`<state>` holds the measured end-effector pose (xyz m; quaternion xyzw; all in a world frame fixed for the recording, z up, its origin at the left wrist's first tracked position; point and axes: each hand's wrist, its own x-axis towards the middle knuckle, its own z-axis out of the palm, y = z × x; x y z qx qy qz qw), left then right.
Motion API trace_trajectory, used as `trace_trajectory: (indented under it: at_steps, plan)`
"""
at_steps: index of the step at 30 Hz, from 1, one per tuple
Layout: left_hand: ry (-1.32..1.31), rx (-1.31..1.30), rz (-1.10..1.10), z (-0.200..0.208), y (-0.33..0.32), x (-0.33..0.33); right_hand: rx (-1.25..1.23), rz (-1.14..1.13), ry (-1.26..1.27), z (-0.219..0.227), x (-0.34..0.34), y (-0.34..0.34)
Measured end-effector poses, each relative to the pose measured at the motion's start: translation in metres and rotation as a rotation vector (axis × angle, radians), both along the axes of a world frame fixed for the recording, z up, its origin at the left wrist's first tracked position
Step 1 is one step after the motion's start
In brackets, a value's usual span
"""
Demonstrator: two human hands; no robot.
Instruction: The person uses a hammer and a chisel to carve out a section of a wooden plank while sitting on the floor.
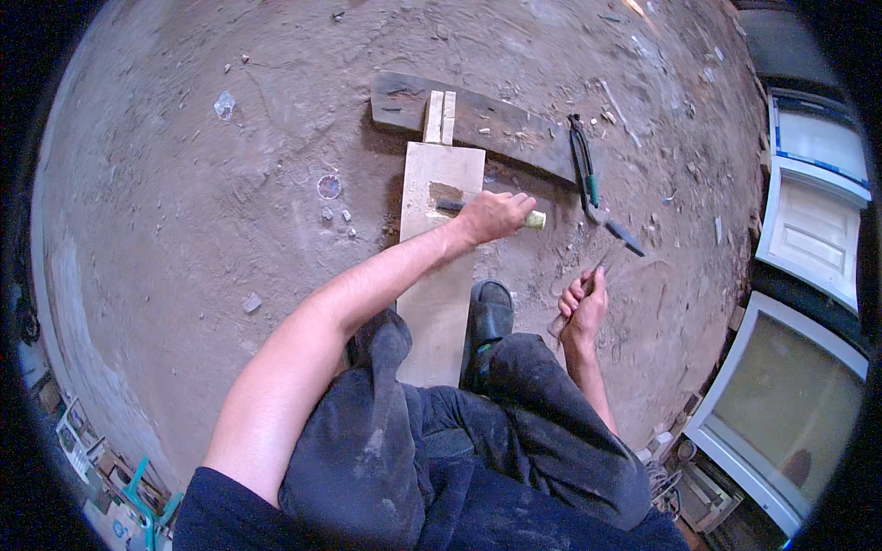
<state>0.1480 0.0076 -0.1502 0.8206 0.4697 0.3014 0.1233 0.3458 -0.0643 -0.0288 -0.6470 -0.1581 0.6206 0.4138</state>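
My left hand (496, 217) is closed around a chisel by its pale yellow handle (536, 219). The chisel's dark blade lies over a rough recess (447, 197) cut into a pale wooden board (441, 285), which runs between my legs. To the right of the board, my right hand (585, 298) grips what looks like a hammer by its handle, with the head (623, 235) raised beyond my fingers. That head is apart from the chisel.
Under the board's far end, a dark plank (514, 129) lies crosswise, with two light wood strips (439, 118) by the board. A long green-handled tool (583, 163) rests at the plank's right end. Chips and scraps dot the dirt floor; framed panels (781, 404) stand at right.
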Motion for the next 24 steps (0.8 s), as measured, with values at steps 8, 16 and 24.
trace_trajectory:
  at_steps: [8, 16, 24]
  plan:
    - [-0.018, -0.038, -0.030, 0.004, -0.001, -0.005, -0.282, 0.374, 0.078, -0.003, 0.007, 0.012]
    - [-0.002, -0.016, -0.042, 0.004, -0.001, -0.003, 0.138, -0.249, -0.090, 0.000, -0.008, 0.005]
    - [0.007, -0.022, -0.064, 0.005, -0.002, -0.004, -0.184, 0.234, -0.011, -0.004, 0.023, 0.007]
